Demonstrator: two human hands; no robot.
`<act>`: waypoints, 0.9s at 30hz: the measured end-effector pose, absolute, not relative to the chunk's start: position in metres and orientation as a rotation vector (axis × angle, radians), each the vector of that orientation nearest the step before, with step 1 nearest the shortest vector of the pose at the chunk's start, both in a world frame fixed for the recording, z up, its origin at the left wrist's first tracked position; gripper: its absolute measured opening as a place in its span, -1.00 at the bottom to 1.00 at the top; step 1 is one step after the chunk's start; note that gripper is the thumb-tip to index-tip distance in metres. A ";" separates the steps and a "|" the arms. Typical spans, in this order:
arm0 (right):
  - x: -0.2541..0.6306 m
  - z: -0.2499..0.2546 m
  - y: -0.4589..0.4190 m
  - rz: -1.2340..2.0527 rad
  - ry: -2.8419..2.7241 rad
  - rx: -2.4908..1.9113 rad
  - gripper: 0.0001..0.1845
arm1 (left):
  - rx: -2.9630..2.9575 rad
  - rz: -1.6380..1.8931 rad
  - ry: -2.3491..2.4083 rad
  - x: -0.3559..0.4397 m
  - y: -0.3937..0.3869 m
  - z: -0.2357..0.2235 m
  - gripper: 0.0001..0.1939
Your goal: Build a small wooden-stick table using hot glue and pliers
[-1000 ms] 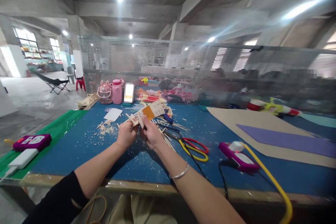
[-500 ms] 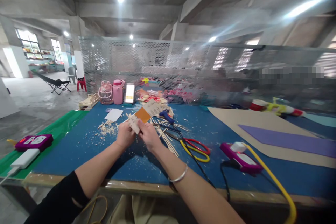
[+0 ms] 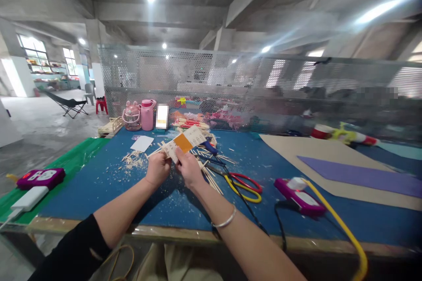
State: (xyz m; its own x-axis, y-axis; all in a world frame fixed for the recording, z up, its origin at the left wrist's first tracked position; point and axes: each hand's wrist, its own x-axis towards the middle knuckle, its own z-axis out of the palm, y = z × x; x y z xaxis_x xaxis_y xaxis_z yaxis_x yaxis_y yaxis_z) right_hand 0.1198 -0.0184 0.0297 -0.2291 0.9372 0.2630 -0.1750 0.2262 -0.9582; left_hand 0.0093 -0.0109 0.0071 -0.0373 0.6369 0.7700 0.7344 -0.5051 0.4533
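A flat card strip (image 3: 194, 136), pale with printed marks and an orange square in its middle, is held up over the table. My left hand (image 3: 158, 168) is closed at the strip's near left end, its fingertips partly hidden. With its thumb on top, my right hand (image 3: 189, 169) pinches the lower edge beside the orange part. Thin wooden sticks (image 3: 214, 180) lie scattered behind and to the right of my hands. Close by are a blue glue gun (image 3: 211, 147) and scissors with red and yellow handles (image 3: 245, 186).
Wood chips (image 3: 133, 161) and a white paper (image 3: 142, 143) lie at left. Pink bottles (image 3: 147, 116) stand by the mesh screen (image 3: 138, 70). Purple power strips (image 3: 300, 197) sit on both sides, with cables over the front edge. A purple sheet (image 3: 359, 178) rests on beige board at right.
The card strip has turned a little flatter, and its far end has shifted right. Both hands keep hold of it in nearly the same place.
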 end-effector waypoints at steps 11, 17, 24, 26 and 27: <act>0.121 0.031 -0.019 1.349 -1.335 -0.758 -0.41 | -2.113 -1.571 -1.511 0.007 -0.009 0.005 -0.79; 0.122 0.032 -0.017 1.328 -1.231 -0.761 -0.42 | -2.136 -1.557 -1.502 0.008 -0.009 0.004 -0.77; 0.120 0.030 -0.018 1.348 -1.317 -0.746 -0.45 | -2.122 -1.546 -1.567 0.005 -0.008 0.004 -0.78; 0.120 0.031 -0.018 1.297 -1.297 -0.761 -0.44 | -2.122 -1.562 -1.576 0.005 -0.007 0.004 -0.80; 0.119 0.031 -0.019 1.282 -1.300 -0.761 -0.43 | -2.128 -1.571 -1.579 0.005 -0.006 0.004 -0.80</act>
State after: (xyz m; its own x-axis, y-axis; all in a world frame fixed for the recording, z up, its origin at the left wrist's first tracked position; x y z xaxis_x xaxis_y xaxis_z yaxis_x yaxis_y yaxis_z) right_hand 0.1194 -0.0193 0.0312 -0.1895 0.9481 0.2555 -0.2418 0.2071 -0.9480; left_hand 0.0054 -0.0063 0.0035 -0.0447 0.6764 0.7352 0.7389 -0.4729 0.4800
